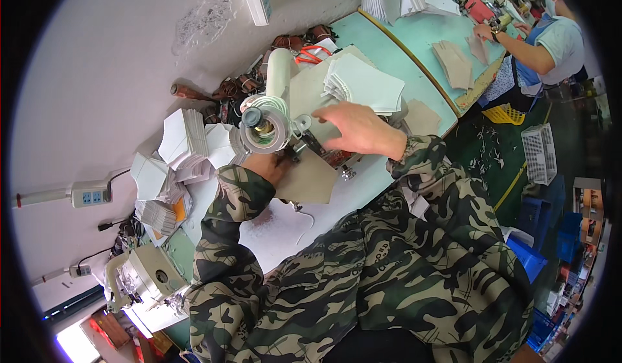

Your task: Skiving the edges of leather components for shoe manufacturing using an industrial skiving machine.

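A cream bench machine (279, 71) stands in front of me, with a round reel (264, 124) of pale tape or cord and a dark knob on top. Below the reel lies a flat beige piece (310, 180), its far edge running in under the machine head. My left hand (264, 167) is at the left edge of this piece; its fingertips are hidden by the machine. My right hand (358, 128) hovers to the right of the head, fingers stretched out toward a small metal disc (302, 124), with nothing visible in them.
White stacked pieces (372, 81) lie behind my right hand, and more stacks (183, 139) stand at left. Orange-handled scissors (313, 55) lie at the back. A second machine (146, 275) is at lower left. At far right a co-worker (547, 45) sits by the green table (424, 36).
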